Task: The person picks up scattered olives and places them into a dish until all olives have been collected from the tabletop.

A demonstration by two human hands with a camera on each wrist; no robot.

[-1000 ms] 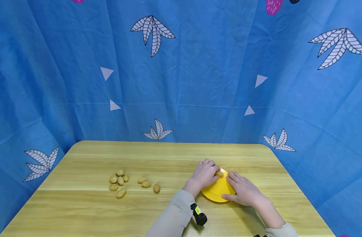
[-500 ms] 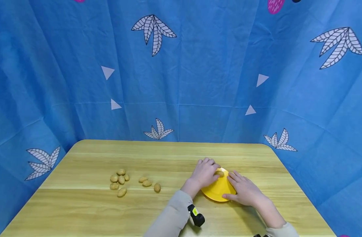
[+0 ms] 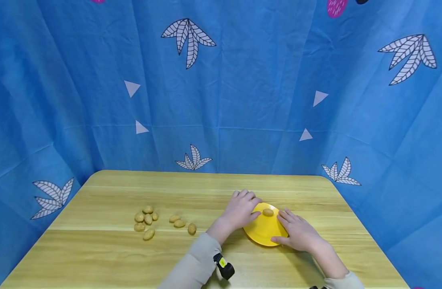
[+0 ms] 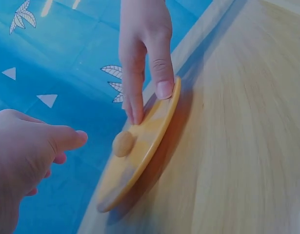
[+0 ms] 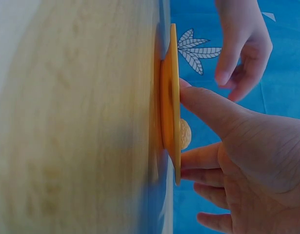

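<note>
On the yellow plate (image 3: 265, 230), toward its far side, lies a tan, oval, potato-like piece (image 3: 268, 212). The right hand (image 3: 298, 232) rests on the plate's right side, its thumb and fingers spread and touching the surface near the rim. Over the plate's left edge is the left hand (image 3: 240, 210), its fingers loosely bent and nothing between them. In the left wrist view a gap shows between that left hand (image 4: 37, 151) and the plate (image 4: 152, 141). The right wrist view shows the piece (image 5: 185, 134) between the right thumb and fingers, apart from both.
Several similar tan pieces (image 3: 148, 218) lie grouped on the left of the wooden table (image 3: 98, 257). Between them and the plate are 3 more pieces (image 3: 179, 223). A blue patterned cloth (image 3: 221, 88) hangs behind the table and along its sides.
The left hand has let go of the potato-like piece on the plate and drawn back to the left. The right hand has stayed in place on the plate.
</note>
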